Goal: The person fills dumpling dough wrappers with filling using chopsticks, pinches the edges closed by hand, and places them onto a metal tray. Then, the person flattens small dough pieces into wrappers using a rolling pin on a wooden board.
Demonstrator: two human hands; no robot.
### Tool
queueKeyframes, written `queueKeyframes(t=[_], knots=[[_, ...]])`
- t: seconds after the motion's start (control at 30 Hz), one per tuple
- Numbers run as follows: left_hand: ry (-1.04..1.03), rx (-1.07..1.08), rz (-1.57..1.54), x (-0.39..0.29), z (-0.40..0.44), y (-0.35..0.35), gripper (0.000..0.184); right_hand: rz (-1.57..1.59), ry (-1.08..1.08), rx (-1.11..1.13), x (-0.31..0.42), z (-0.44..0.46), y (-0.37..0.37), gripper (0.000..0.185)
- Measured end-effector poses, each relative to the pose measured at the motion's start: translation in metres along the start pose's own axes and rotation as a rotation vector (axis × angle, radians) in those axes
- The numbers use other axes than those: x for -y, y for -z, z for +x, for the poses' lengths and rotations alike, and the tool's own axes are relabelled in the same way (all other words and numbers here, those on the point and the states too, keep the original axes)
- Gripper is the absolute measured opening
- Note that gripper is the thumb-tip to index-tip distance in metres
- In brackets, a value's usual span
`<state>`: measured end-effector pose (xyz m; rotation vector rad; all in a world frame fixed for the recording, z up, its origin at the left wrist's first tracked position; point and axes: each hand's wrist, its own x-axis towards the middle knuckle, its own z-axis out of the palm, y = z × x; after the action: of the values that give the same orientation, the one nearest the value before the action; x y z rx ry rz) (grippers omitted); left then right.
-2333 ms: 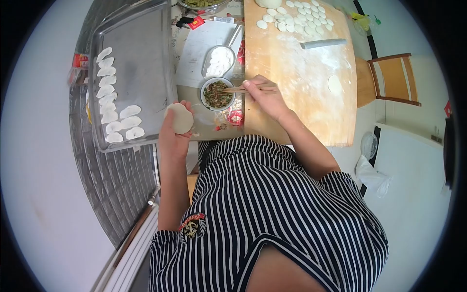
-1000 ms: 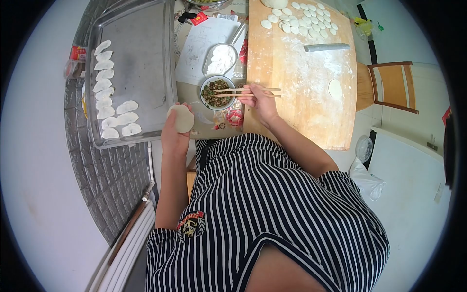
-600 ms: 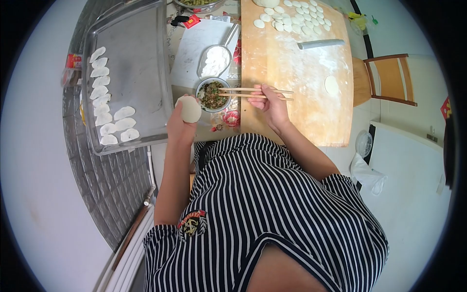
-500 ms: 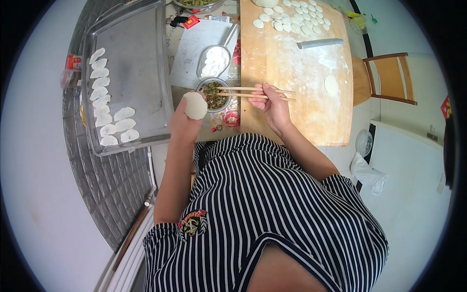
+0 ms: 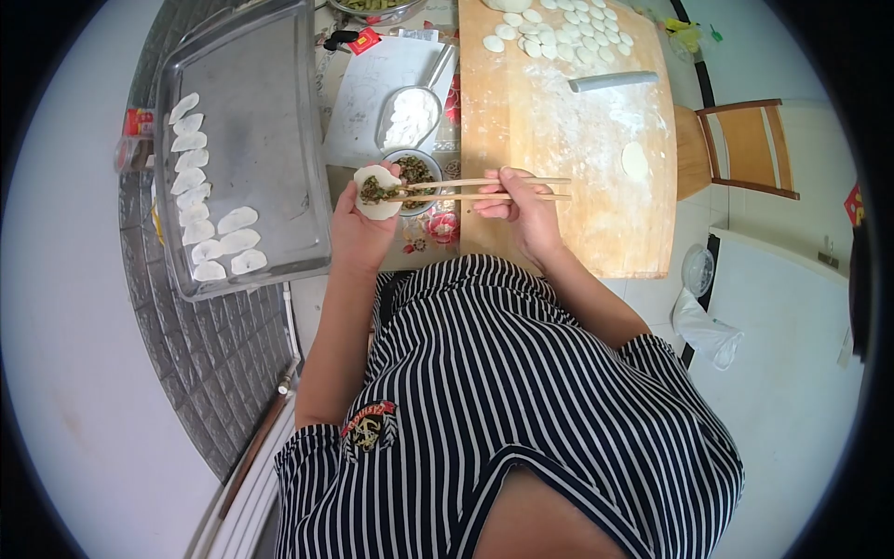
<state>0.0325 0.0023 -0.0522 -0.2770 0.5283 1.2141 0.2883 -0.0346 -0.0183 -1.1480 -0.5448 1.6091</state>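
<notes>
A round dumpling wrapper (image 5: 382,209) rests in my left hand (image 5: 358,233), its fingers curled under and around the edge. On the wrapper sits a clump of dark green and brown filling (image 5: 372,190). My right hand (image 5: 527,210) grips a pair of wooden chopsticks (image 5: 475,189), their tips touching the filling on the wrapper. Just behind the wrapper stands a bowl of filling (image 5: 424,174), partly covered by the chopsticks and my left hand.
A metal tray (image 5: 261,112) at left bears several folded dumplings (image 5: 192,176). At right, a floured wooden board (image 5: 559,224) carries many small dough rounds (image 5: 563,37), a grey rolling pin (image 5: 613,82) and one rolled wrapper (image 5: 634,160). A flour container (image 5: 411,116) stands behind the bowl.
The chopsticks have moved from the bowl left to the wrapper, where a clump of filling now lies. The wrapper was bare before. My left hand has barely shifted.
</notes>
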Motion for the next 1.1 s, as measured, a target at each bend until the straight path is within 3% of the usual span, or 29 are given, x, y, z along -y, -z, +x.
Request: queueKeyframes(t=[0.17,0.33,0.67,0.83,0.97,1.03,1.1], knots=[[0.072,0.060,0.011,-0.004,0.003,0.009,0.042,0.087,0.036,-0.029,0.003,0.001,-0.005,0.035],[0.121,0.167,0.025,0.003,0.000,0.007,0.042,-0.045,0.071,0.029,0.008,-0.003,-0.020,0.037],[0.005,-0.009,0.077,0.000,0.007,0.008,0.043,-0.176,0.159,0.008,0.012,-0.009,-0.016,0.033],[-0.040,-0.013,0.153,-0.002,0.010,0.008,0.043,-0.245,0.149,0.157,0.011,-0.014,-0.021,0.031],[-0.078,-0.014,0.157,-0.004,0.012,0.006,0.043,-0.233,0.151,0.086,0.005,-0.003,-0.015,0.030],[-0.102,-0.017,0.153,-0.005,0.010,0.002,0.043,-0.256,0.135,-0.088,0.005,0.001,-0.008,0.031],[-0.110,-0.066,0.221,-0.007,0.007,-0.002,0.043,-0.218,0.116,-0.079,0.011,-0.003,-0.010,0.032]])
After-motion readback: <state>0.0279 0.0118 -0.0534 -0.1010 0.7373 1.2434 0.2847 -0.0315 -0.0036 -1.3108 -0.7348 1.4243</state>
